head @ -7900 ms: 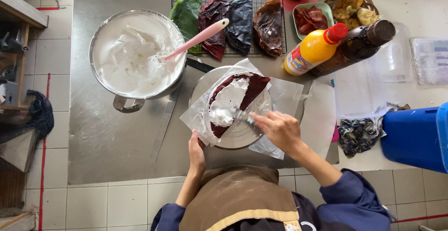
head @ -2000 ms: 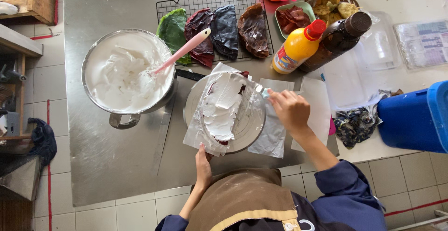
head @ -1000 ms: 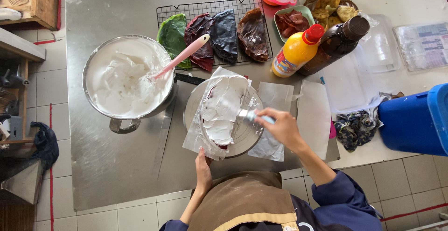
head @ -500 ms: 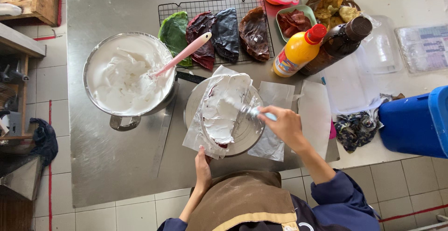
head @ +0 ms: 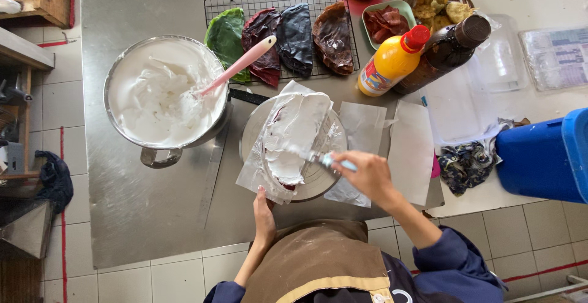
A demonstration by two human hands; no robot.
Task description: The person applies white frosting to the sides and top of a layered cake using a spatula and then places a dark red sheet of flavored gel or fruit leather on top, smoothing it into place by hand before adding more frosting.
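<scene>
A dark cake layer [head: 294,138] covered in white cream lies on a sheet of paper on a round turntable [head: 254,133] at the middle of the steel table. My right hand [head: 367,174] is shut on a palette knife [head: 312,155] whose blade rests flat on the cream. My left hand [head: 264,214] touches the near edge of the paper and turntable. A large metal bowl of white cream [head: 162,95] with a pink spatula [head: 236,65] in it stands to the left.
A wire rack [head: 282,0] behind the turntable carries green, red, dark and brown flat layers. A yellow squeeze bottle [head: 392,61] and a dark bottle [head: 444,52] lie to the right. Loose paper sheets [head: 410,150], a blue bin [head: 545,156], a crumpled cloth [head: 465,165].
My right hand has drawn the knife back toward me over the cream. The cream now covers nearly the whole dark layer, which was mostly bare in the earliest frame. My left hand stays at the near edge.
</scene>
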